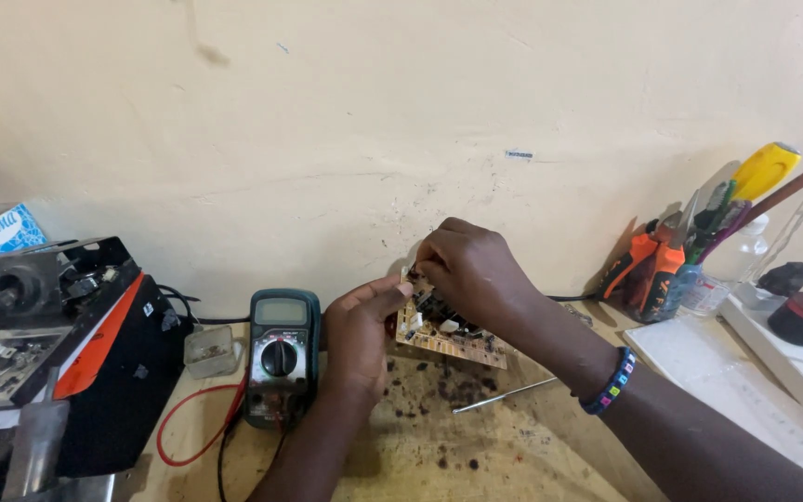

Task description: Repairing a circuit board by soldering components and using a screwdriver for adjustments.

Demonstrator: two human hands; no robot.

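A tan circuit board (453,342) with small white and dark components is held tilted above the stained wooden bench (476,446). My left hand (360,330) grips its left edge, thumb on top. My right hand (471,270) reaches over the board's top, fingers pinched on components near the upper left corner. A beaded bracelet (611,383) circles my right wrist.
A green multimeter (281,353) with red and black leads lies left of the board. A black and orange machine (58,344) fills the left side. A thin metal rod (504,395) lies on the bench. Tool holder (676,270), white paper (708,367) and power strip (796,358) at right.
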